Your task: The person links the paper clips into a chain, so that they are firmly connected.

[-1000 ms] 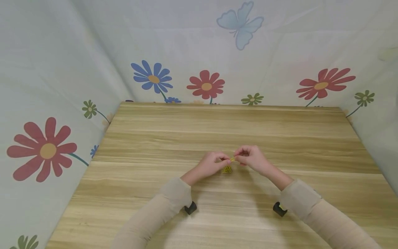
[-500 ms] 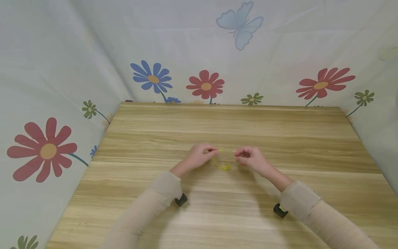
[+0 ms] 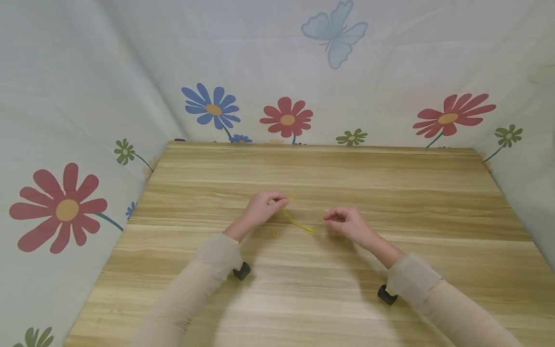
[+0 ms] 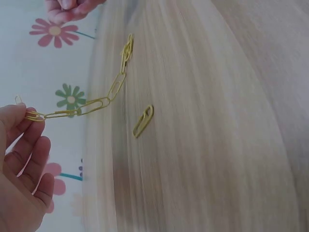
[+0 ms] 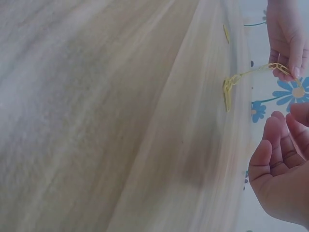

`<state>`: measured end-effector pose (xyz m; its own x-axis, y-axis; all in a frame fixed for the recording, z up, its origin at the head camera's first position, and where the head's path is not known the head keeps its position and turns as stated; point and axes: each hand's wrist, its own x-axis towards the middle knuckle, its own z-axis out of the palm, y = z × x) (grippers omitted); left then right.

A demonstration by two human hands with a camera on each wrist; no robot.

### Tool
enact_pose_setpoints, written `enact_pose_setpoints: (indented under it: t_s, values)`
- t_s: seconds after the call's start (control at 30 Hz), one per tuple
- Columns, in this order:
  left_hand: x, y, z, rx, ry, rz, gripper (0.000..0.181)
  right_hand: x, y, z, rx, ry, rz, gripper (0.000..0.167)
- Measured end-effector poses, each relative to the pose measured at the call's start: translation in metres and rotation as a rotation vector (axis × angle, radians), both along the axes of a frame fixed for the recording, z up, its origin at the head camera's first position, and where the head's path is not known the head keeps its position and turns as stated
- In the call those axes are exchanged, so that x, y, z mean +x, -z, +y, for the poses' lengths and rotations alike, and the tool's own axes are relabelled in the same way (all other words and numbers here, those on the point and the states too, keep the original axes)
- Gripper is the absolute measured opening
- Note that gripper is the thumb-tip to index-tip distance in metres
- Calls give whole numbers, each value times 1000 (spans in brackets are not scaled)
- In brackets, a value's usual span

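Note:
A chain of yellow paper clips (image 3: 299, 224) (image 4: 116, 88) (image 5: 228, 92) slants down from the left hand (image 3: 261, 208) (image 4: 23, 169) (image 5: 286, 34), which pinches its upper end between thumb and index finger. The chain's lower links rest bunched on the wooden table. One loose yellow paper clip (image 3: 275, 234) (image 4: 143, 121) (image 5: 226, 34) lies apart from it, below the left hand in the head view. To the right of the chain, the right hand (image 3: 350, 224) (image 4: 72, 8) (image 5: 282, 169) hovers with loosely bent fingers and nothing visible between them.
The wooden table (image 3: 329, 173) reaches back to a pale curtain (image 3: 260, 53) printed with flowers and a butterfly. Black wrist-mounted devices (image 3: 242, 271) sit under both beige sleeves (image 3: 186, 289).
From close beside the right hand, the left hand has moved left and farther back, drawing the chain out. The right hand has barely moved, and the chain end is away from its fingers.

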<state>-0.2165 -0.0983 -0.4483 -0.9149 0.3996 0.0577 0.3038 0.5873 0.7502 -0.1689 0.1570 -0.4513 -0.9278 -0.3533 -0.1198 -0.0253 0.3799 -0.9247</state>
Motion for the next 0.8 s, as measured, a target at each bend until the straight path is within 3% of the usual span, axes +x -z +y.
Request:
enact_pose_setpoints:
  t_s: [0.4, 0.63, 0.8]
  values:
    - [1, 7, -26, -8, -60, 36, 24, 1, 8, -19, 84, -134, 169, 19]
    - [3, 12, -36, -46, -64, 77, 21, 0, 14, -37, 233, -185, 345, 21]
    - [7, 15, -41, -55, -75, 71, 20, 1, 18, -50, 327, -228, 459, 23]
